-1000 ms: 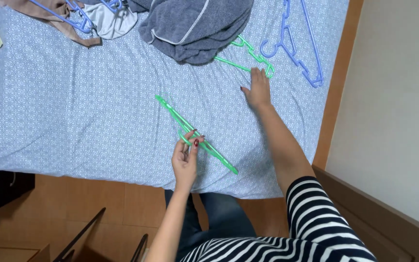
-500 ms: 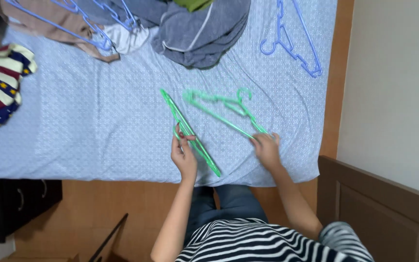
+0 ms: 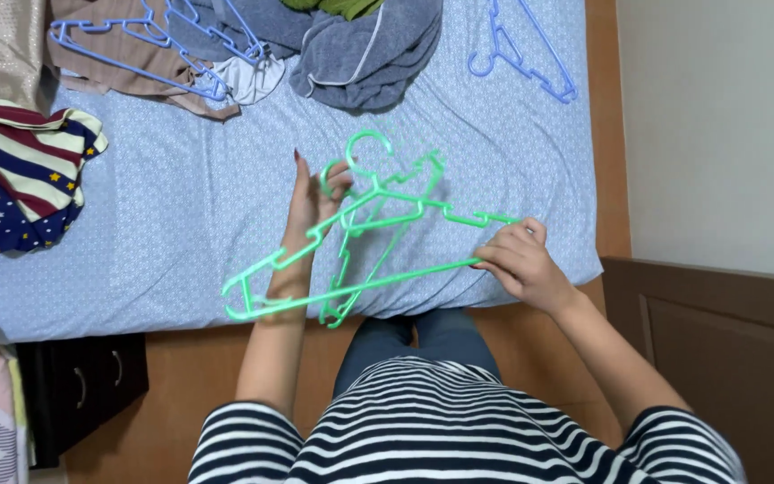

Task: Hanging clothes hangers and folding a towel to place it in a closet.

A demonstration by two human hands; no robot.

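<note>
Green hangers (image 3: pixel 378 237), two of them as far as I can tell, sit in mid-frame, held up above the bed (image 3: pixel 181 233) and crossed over one another. My left hand (image 3: pixel 308 202) has its grip clenched around them just below the hooks, and my right hand (image 3: pixel 517 260) has its grip pinched on the far end of the lower bar of one hanger. From where I sit, the risk looks like tangling: the hooks and notched arms overlap, so pulling one sideways could snag it on the other and twist it out of either grip, dropping it onto the bed or over its near edge to the floor. The thin plastic could also bend if the two hands pull against each other. Toward the upper part of the frame lie a grey garment (image 3: pixel 365 49), a blue hanger (image 3: pixel 521 54) at upper right, another blue hanger (image 3: pixel 136 45) on brown cloth at upper left, and a striped, starred cloth (image 3: pixel 20 170) at left. I see no open containers; a dark drawer unit (image 3: pixel 82 385) stands shut at lower left.
</note>
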